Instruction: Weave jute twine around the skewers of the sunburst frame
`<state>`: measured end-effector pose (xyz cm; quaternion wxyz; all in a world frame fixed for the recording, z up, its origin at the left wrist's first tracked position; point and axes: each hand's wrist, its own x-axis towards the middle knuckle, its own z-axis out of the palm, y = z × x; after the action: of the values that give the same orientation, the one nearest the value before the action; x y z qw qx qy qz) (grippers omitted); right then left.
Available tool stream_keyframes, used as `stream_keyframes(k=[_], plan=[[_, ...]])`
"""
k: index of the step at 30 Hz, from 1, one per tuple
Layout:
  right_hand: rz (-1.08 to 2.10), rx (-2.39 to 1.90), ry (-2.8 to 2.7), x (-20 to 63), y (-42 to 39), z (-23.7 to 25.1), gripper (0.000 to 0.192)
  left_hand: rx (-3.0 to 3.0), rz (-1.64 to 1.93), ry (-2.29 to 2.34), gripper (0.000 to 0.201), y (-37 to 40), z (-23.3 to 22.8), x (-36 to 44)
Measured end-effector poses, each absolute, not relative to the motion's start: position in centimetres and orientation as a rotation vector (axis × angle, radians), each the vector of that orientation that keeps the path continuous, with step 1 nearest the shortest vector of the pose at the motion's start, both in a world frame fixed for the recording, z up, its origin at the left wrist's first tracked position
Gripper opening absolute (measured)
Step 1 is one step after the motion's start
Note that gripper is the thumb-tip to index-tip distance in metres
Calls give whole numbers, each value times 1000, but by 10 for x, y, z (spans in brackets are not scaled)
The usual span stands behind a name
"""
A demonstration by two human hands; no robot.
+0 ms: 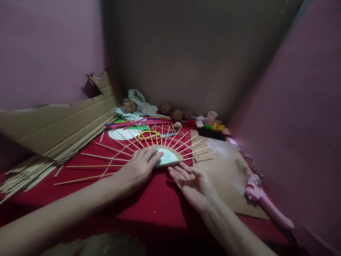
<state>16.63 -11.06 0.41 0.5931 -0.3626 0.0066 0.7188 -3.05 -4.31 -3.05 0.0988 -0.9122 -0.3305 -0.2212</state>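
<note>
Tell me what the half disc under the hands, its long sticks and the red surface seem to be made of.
The half disc looks like paper or thin card: flat, pale, faintly shiny. The sticks look like bamboo or wood: thin, straight, tan, matte. The red surface looks like cloth or felt: dull, with soft folds. The left hand presses on the disc; the right hand lies beside it.

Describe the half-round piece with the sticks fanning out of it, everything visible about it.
The half-round piece is a pale, glossy semicircle lying flat on the red cloth, straight edge toward the person. Its curved edge carries a tan, cord-like border. Thin, light wooden sticks radiate from that edge like sun rays, over the cloth and partly onto the brown board on the right. The left hand rests palm down over its left part; the right hand lies just beside its straight edge, fingertips close to it.
</note>
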Motion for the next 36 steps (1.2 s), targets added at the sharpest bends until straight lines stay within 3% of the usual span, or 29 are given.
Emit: stream_keyframes(k=[6, 11, 17, 21, 25, 30, 36], plan=[[1698, -906, -113, 164, -87, 8, 10, -2684, -848, -805, 45, -55, -25, -23], [1780, -904, -251, 163, -100, 19, 16, -2762, -903, -731, 57, -79, -8, -19], [1717, -973, -196, 185, -122, 33, 16, -2964, -874, -827, 48, -92, 26, -19], [1665, -967, -229, 204, -129, 31, 11, -3082, -795, -939, 38, -62, 70, -26], [1674, -980, -336, 218, -141, 26, 8, -3132, -587, -1271, 40, -11, 100, -15], [1665, -994, -297, 225, -155, 26, 8, -3170, -436, -1595, 42, 39, 85, 31], [1589, -942, -313, 232, -183, 28, 10, -3173, -587, -1915, 35, 71, 38, 94]])
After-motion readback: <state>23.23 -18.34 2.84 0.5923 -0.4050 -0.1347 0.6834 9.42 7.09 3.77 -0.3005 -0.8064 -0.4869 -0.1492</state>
